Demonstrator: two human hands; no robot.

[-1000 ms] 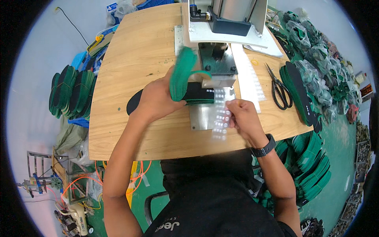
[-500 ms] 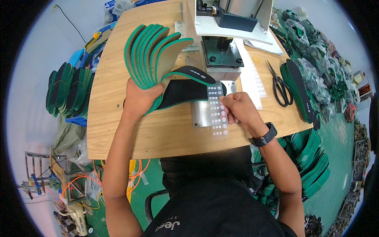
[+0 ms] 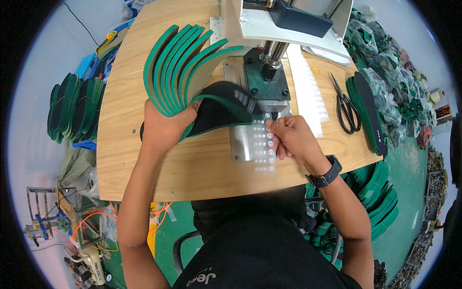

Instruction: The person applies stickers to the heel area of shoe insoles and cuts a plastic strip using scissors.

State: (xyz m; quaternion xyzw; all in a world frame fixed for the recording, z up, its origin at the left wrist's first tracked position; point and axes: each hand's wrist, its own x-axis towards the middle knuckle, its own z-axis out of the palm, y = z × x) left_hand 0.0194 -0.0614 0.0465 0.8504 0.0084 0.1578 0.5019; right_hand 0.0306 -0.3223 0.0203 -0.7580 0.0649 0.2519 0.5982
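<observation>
Insoles (image 3: 185, 67), green-edged and fanned out, stand up from your left hand (image 3: 166, 127) over the middle of the wooden tabletop (image 3: 125, 96). They look light, thin and bendy, so the fan will probably flop or slide apart unless you pinch it at the heel ends, where the layers meet. Your left fingers are clenched around those gathered ends. The frontmost insole, dark side (image 3: 219, 108) up, curves down toward the metal plate (image 3: 245, 144) at the foot of the press (image 3: 264, 79). Your right hand (image 3: 293, 139) rests on a clear strip of small round stickers (image 3: 264, 144) lying across that plate. Its fingers are nearly closed, with thumb and forefinger pinched at a sticker near the strip's upper end. That strip looks flimsy and likely to curl, so take it flat by its edge. Scissors (image 3: 347, 106) and a second stack of insoles (image 3: 368, 113) lie to your right.
</observation>
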